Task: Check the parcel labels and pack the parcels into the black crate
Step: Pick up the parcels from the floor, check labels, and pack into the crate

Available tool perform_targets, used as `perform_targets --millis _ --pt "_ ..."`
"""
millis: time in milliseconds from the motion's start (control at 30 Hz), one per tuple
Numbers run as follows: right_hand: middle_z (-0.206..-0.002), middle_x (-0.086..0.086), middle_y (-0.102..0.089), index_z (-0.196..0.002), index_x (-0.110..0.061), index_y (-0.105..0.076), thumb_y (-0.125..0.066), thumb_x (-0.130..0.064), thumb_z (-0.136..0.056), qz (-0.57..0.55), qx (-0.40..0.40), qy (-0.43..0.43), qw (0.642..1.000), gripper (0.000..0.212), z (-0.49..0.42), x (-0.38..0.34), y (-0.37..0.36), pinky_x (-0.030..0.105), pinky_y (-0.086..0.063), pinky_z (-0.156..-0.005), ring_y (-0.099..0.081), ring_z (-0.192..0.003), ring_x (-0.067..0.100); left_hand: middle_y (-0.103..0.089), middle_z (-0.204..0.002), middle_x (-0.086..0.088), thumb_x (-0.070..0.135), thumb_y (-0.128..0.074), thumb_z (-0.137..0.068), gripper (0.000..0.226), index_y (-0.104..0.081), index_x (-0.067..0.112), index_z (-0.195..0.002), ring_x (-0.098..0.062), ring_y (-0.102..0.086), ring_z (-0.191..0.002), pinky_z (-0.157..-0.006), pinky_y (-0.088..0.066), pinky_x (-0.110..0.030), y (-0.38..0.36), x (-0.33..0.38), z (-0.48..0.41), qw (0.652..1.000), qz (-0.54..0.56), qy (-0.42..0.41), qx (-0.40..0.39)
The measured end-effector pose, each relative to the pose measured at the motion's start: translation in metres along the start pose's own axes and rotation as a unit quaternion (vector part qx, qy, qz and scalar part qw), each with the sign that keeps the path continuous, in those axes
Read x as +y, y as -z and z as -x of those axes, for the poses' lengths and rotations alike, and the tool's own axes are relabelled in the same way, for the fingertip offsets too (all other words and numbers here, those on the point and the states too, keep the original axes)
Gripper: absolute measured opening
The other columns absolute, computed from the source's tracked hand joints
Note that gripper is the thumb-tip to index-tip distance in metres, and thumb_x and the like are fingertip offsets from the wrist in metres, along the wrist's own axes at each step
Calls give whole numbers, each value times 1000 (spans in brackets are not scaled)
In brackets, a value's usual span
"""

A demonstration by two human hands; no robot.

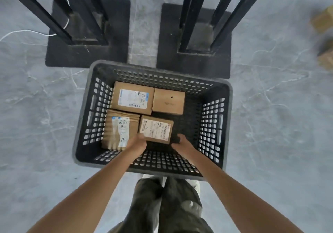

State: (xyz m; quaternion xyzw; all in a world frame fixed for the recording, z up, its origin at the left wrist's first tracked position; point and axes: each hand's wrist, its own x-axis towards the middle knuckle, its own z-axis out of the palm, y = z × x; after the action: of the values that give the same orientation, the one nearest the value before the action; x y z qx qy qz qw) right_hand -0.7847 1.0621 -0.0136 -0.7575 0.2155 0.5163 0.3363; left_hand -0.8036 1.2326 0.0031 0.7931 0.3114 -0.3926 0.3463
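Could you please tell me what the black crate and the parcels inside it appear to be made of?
The black crate looks like moulded matte plastic: its walls are a regular grid of holes with slot handles. The parcels look like plain brown cardboard, matte; the near-left parcel shows ribbed corrugation. Their labels seem white printed paper.

Soft even light; edges bowed; cartons (322,19) at right blurred, perhaps motion.

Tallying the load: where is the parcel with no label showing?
Head view: the plain parcel lies in the black crate, far row, just right of the large labelled parcel.
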Motion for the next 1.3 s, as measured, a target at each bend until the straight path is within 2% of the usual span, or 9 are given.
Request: perform_targets --millis 167,333,400,533,633,767,867,1100,1300 --pt "-106 -1 -60 -127 -21 -50 -45 -19 -96 -53 72 81 993 32 156 -38 66 19 -44 -63 -55 -75 5 -60 -121 -8 11 -39 -95 28 -58 15 -115 -13 -57 -81 -67 -46 -24 76 60 130 996 -27 -79 -25" --pt "-95 1 -66 -99 -24 -58 -46 -8 -93 -145 147 185 961 20 350 -130 164 41 -50 -83 -63 -91 29 -67 -99 3 22 -42 -95 20 -61 27 -96 -12 -61 -87 -82 -52 -32 180 189 296 972 -35 -232 -22" --pt "-88 -1 -67 -91 -29 -58 -51 -8 -92 -179 184 243 935 22 426 -168 204 44 -50 -86 -64 -92 33 -66 -94 8 24 -38 -96 21 -59 30 -98 -10 -63 -82 -78 -54 -33 225 252 362 952 -50 -303 11" --pt "-81 -9 -68 -94 -24 -64 -57 -11 -91 -212 266 355 871 16 572 -213 274 13 -48 -71 -64 -81 10 -64 -97 13 27 -39 -98 21 -57 30 -109 -8 -62 -83 -78 -53 -34 294 361 492 885 -73 -447 106" --pt "-83 4 -69 -99 -10 -63 -50 -3 -94 -262 340 433 793 16 660 -216 311 22 -47 -77 -63 -82 16 -65 -103 11 25 -43 -98 20 -58 25 -111 -8 -62 -89 -77 -53 -32 315 422 571 836 -66 -526 143" --pt "-87 5 -70 -95 -19 -64 -43 0 -93 -316 403 462 724 28 740 -189 341 26 -49 -77 -65 -85 17 -63 -109 9 19 -46 -96 21 -58 22 -113 -6 -59 -100 -82 -47 -21 300 477 645 758 -80 -628 156" --pt "-88 1 -68 -98 -19 -63 -43 -1 -94 -300 425 465 717 27 768 -152 365 27 -49 -79 -65 -88 20 -61 -111 8 16 -47 -95 23 -57 24 -114 -7 -57 -103 -84 -46 -22 268 511 675 714 -87 -680 141" --pt "-94 10 -68 -102 -12 -62 -43 -4 -96 -368 506 377 683 21 762 -26 457 24 -47 -74 -61 -86 16 -52 -124 2 16 -47 -95 31 -49 20 -125 -12 -44 -118 -89 -32 -21 145 583 700 683 -119 -715 86" --pt "-83 7 -69 -100 -6 -63 -43 1 -93 -416 524 318 671 23 747 98 556 13 -46 -62 -62 -75 11 -53 -126 -4 12 -48 -92 33 -50 14 -126 -19 -44 -118 -97 -36 -28 18 658 704 704 -122 -695 77"
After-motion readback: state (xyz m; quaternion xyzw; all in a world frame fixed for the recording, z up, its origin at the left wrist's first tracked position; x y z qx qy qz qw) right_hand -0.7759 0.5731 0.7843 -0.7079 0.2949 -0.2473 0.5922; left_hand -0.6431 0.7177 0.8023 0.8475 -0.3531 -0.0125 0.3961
